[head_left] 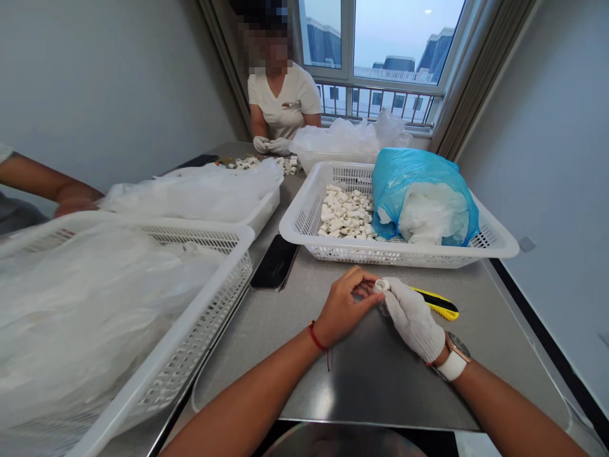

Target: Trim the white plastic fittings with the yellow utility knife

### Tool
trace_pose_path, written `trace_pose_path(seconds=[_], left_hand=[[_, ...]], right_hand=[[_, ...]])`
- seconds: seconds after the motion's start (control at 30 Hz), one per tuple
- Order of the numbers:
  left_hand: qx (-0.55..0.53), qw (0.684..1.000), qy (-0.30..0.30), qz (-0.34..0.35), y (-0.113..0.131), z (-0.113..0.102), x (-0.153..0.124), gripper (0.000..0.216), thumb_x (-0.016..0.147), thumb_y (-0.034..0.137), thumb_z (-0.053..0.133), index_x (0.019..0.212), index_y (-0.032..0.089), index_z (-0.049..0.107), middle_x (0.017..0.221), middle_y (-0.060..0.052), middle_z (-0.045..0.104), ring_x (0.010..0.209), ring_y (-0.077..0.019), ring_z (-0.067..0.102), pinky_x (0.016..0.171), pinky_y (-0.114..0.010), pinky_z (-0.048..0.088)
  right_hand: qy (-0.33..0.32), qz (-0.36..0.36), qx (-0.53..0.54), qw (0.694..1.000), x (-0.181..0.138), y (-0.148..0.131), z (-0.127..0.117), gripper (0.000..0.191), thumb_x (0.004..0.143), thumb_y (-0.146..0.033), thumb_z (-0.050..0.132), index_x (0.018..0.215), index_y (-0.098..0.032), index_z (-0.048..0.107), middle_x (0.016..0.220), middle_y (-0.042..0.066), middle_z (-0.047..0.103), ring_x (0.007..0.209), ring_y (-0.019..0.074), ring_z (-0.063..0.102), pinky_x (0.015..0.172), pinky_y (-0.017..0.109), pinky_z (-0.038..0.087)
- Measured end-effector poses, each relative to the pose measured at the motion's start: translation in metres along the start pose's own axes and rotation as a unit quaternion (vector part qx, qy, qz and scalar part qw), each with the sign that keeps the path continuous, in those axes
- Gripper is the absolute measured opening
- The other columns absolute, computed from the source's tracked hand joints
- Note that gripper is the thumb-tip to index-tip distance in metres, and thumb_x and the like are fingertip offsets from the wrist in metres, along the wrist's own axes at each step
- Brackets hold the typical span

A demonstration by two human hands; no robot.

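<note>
My left hand (341,304) is bare, with a red string at the wrist. Its thumb and fingertips pinch a small white tube piece (381,285), whose round open end faces me. My right hand (412,317), in a white knit glove with a watch at the wrist, is closed on the same piece from the other side. A yellow and black utility knife (440,304) shows just beyond the glove, apparently on the metal table (354,374); its front end is hidden behind my right hand.
Ahead, a white basket (366,254) holds many white tube pieces (347,212) and a blue plastic bag (419,166). Plastic-lined baskets (245,238) stand at left, beside a black phone (275,263). A gloved co-worker (285,101) sits across; another person's arm (47,181) reaches in at left.
</note>
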State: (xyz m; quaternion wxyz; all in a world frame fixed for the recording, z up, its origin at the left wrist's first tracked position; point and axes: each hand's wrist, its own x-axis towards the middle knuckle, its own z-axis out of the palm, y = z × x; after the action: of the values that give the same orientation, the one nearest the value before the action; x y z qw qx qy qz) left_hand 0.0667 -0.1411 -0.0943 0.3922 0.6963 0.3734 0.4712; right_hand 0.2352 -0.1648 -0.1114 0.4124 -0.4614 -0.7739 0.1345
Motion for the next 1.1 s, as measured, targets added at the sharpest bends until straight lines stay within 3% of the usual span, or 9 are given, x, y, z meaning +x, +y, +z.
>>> trace_pose_path(seconds=[0.17, 0.33, 0.43, 0.63, 0.77, 0.87, 0.97, 1.1], left_hand=[[-0.104, 0.988, -0.024, -0.111, -0.003, -0.003, 0.005, 0.023, 0.071, 0.026, 0.075, 0.087, 0.016, 0.064, 0.082, -0.003, 0.068, 0.075, -0.0145, 0.064, 0.068, -0.025, 0.051], [-0.265, 0.93, -0.045, -0.253, -0.015, -0.007, 0.012, 0.03, 0.063, 0.025, 0.08, 0.083, 0.015, 0.06, 0.078, -0.001, 0.067, 0.068, -0.0105, 0.062, 0.063, -0.022, 0.049], [-0.3, 0.904, -0.026, -0.303, -0.023, -0.011, 0.015, 0.031, 0.063, 0.024, 0.081, 0.085, 0.014, 0.061, 0.08, -0.003, 0.068, 0.07, -0.0104, 0.062, 0.059, -0.019, 0.047], [-0.355, 0.873, -0.009, -0.334, -0.027, -0.02, 0.019, 0.022, 0.072, 0.017, 0.076, 0.091, 0.013, 0.069, 0.083, -0.004, 0.069, 0.07, -0.0079, 0.062, 0.064, -0.018, 0.05], [-0.393, 0.849, 0.0, -0.354, -0.027, -0.023, 0.021, 0.01, 0.078, 0.011, 0.069, 0.088, 0.011, 0.069, 0.081, -0.006, 0.071, 0.068, -0.0085, 0.064, 0.068, -0.019, 0.053], [-0.415, 0.832, 0.023, -0.367, -0.028, -0.026, 0.022, 0.007, 0.08, 0.007, 0.065, 0.085, 0.011, 0.067, 0.078, -0.006, 0.071, 0.067, -0.0094, 0.065, 0.067, -0.019, 0.054], [-0.427, 0.823, 0.04, -0.373, -0.027, -0.027, 0.023, 0.009, 0.081, 0.005, 0.062, 0.085, 0.012, 0.065, 0.078, -0.006, 0.071, 0.067, -0.0102, 0.067, 0.065, -0.02, 0.055], [-0.43, 0.822, 0.044, -0.371, -0.027, -0.028, 0.024, 0.01, 0.08, 0.003, 0.061, 0.083, 0.012, 0.065, 0.076, -0.006, 0.071, 0.065, -0.0101, 0.067, 0.064, -0.019, 0.055]], right_hand=[[-0.029, 0.016, -0.041, 0.999, 0.003, 0.0, -0.004, 0.024, 0.097, -0.029, 0.04, 0.108, -0.022, 0.06, 0.099, 0.006, 0.07, 0.09, 0.0188, 0.066, 0.081, 0.031, 0.051], [-0.105, -0.009, -0.198, 0.975, 0.015, -0.001, -0.027, 0.028, 0.097, -0.036, 0.041, 0.101, -0.02, 0.063, 0.091, 0.007, 0.066, 0.082, 0.0197, 0.063, 0.074, 0.032, 0.047], [-0.141, -0.014, -0.273, 0.952, 0.02, 0.004, -0.044, 0.026, 0.096, -0.039, 0.045, 0.101, -0.021, 0.064, 0.093, 0.007, 0.063, 0.086, 0.0199, 0.06, 0.071, 0.031, 0.044], [-0.199, 0.044, -0.348, 0.915, 0.012, 0.025, -0.055, 0.019, 0.086, -0.037, 0.059, 0.097, -0.023, 0.064, 0.092, 0.008, 0.061, 0.082, 0.0226, 0.059, 0.06, 0.03, 0.04], [-0.134, 0.037, -0.298, 0.944, 0.007, 0.03, -0.051, 0.016, 0.086, -0.038, 0.059, 0.087, -0.022, 0.064, 0.083, 0.009, 0.062, 0.075, 0.0231, 0.06, 0.06, 0.033, 0.042], [-0.095, 0.019, -0.255, 0.962, 0.009, 0.026, -0.047, 0.018, 0.086, -0.041, 0.06, 0.091, -0.024, 0.064, 0.08, 0.008, 0.064, 0.075, 0.024, 0.06, 0.063, 0.035, 0.044], [-0.092, 0.007, -0.248, 0.964, 0.013, 0.017, -0.043, 0.02, 0.089, -0.04, 0.057, 0.1, -0.024, 0.064, 0.085, 0.009, 0.066, 0.079, 0.0246, 0.06, 0.068, 0.036, 0.045], [-0.129, -0.06, -0.275, 0.951, 0.017, 0.002, -0.042, 0.023, 0.095, -0.03, 0.046, 0.109, -0.023, 0.062, 0.094, 0.009, 0.064, 0.086, 0.0228, 0.059, 0.074, 0.034, 0.043]])
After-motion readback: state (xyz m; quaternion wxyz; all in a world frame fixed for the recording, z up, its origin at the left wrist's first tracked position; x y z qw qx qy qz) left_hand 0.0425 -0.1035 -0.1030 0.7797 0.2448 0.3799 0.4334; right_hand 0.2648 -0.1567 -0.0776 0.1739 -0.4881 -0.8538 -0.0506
